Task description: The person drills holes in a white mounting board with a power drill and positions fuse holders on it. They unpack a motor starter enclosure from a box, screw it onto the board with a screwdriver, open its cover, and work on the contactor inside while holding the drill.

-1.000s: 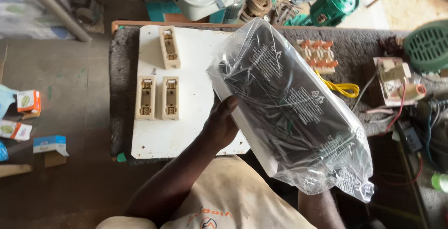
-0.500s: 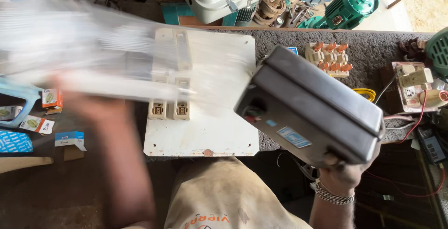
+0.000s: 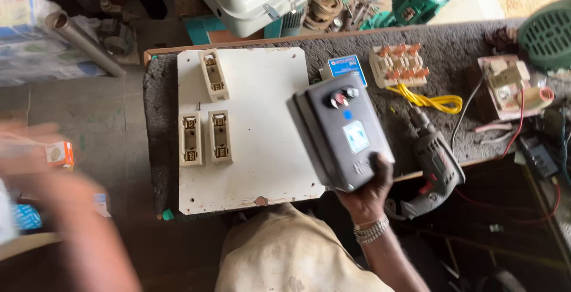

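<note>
While the right hand grips the lower end of a dark grey switch box, thumb on its front face, the box is held tilted above the near edge of the table, overlapping the right side of a white mounting board. Small buttons and a pale blue label show on the box front. A metal bracelet sits on the right wrist. Just right of the box lies a power drill, with a coil of yellow wire and a cream terminal block beyond it. Three cream fuse holders are mounted on the left part of the board. The left hand is far out to the left, well apart from the table, heavily blurred; whether it grasps anything cannot be told.
</note>
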Demonstrator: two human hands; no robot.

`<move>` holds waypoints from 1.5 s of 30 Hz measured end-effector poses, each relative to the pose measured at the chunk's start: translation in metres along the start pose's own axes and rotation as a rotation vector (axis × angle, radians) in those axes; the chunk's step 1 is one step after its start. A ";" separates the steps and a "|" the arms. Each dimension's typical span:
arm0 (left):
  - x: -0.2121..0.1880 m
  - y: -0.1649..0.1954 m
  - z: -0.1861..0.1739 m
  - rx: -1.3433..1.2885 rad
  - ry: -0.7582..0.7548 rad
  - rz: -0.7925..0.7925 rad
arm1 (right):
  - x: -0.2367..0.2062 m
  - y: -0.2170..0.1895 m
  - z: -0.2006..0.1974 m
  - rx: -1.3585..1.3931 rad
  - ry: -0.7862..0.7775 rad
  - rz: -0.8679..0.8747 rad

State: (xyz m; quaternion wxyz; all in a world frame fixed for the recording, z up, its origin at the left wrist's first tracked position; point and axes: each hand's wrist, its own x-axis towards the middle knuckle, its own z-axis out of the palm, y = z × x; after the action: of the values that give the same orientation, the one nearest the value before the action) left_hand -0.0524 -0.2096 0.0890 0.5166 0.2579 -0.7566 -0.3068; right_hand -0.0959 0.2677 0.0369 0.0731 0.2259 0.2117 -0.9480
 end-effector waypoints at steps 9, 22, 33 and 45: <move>-0.228 0.061 0.156 -0.608 -1.118 -0.256 | 0.017 0.068 0.007 -0.052 0.039 0.185; -0.178 0.058 0.173 -0.675 -1.182 -0.472 | 0.023 0.018 -0.025 -0.989 -0.465 0.477; -0.129 0.129 0.252 -0.334 -0.995 0.338 | 0.181 -0.023 -0.029 -2.314 -0.121 -0.819; -0.094 0.120 0.315 -0.589 -1.337 0.137 | 0.164 -0.073 0.139 -1.392 -0.493 -1.027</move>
State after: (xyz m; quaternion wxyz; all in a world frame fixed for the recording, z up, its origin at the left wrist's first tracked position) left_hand -0.3259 0.0011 0.0305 0.0108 -0.1819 -0.8107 -0.5564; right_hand -0.3140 0.2662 0.1005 -0.1961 -0.2021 0.7915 -0.5425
